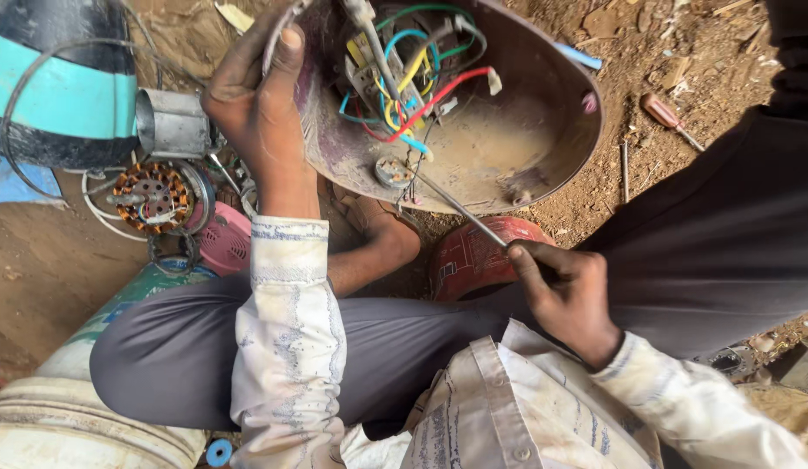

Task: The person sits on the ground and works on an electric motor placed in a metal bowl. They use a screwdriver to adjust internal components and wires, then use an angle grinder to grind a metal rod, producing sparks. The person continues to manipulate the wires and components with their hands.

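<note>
My left hand [258, 104] grips the rim of a dusty round fan base shell [543, 122], holding it tilted with its hollow side up. Inside it lies a tangle of red, yellow, blue and green wires [404, 78] around a small switch block. My right hand [565, 291] is closed on a thin metal screwdriver [452, 204]. Its tip reaches a small round fitting [393, 171] on the shell's inner wall.
A motor stator with copper windings [152, 195] and a metal cylinder [171, 123] lie at the left on the dirt. A pink part [226, 239], a red canister [473, 256], a white drum [65, 417] and a loose red-handled screwdriver [669, 117] are nearby.
</note>
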